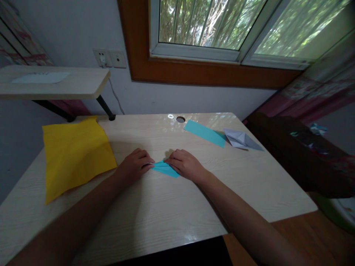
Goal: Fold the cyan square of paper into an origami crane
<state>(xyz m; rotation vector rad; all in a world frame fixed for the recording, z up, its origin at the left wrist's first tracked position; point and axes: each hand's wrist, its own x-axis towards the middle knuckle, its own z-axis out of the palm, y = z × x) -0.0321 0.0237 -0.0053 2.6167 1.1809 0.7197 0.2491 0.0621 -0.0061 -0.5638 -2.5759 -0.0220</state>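
Observation:
A small folded sheet of blue paper (165, 169) lies at the middle of the table, between my two hands. Its left tip is pinched in the closed fingers of my left hand (135, 164). My right hand (185, 164) grips the paper's right part, with the fingers curled over its upper edge. Creases run along the paper, and both of its ends are partly hidden under the fingers.
A flat blue paper strip (205, 133) lies at the back right, beside a folded whitish paper piece (240, 139). On the left is a yellow sheet (77, 157). A raised shelf (83, 83) stands behind it. The table (166, 218) has a round cable hole (181, 119) near the wall.

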